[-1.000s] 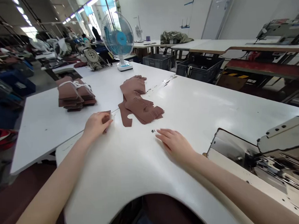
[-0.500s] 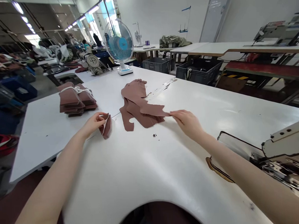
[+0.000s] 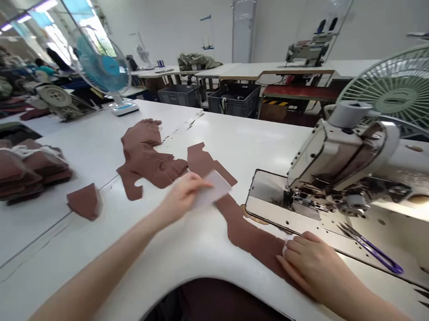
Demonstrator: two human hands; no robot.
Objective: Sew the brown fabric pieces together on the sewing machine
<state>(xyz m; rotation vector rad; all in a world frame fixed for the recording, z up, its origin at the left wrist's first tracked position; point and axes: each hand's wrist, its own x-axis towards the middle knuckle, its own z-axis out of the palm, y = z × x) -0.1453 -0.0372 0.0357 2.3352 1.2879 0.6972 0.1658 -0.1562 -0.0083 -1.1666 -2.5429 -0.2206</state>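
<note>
My left hand (image 3: 185, 193) is closed on a small fabric piece (image 3: 216, 187), pale side facing me and blurred by motion. It is held over a long brown fabric piece (image 3: 249, 235), which lies unfolded from the table's middle towards my lap. At the near end of that long piece, my right hand (image 3: 309, 261) has its fingers curled on the edge; something white shows by the fingertips. A pile of brown cut pieces (image 3: 146, 157) lies beyond my left hand. To the left is a small stack of brown pieces (image 3: 84, 202).
Close on the right stands a sewing machine (image 3: 340, 168), with purple-handled thread snips (image 3: 372, 250) on its bed. Tied brown bundles (image 3: 24, 168) lie at far left. A blue fan (image 3: 105, 70) stands at the back, a green fan (image 3: 398, 91) behind the machine.
My view has turned right. My right hand has drawn the long brown piece off the pile towards me. My left hand has moved right from the small stack, carrying one pale-sided piece.
</note>
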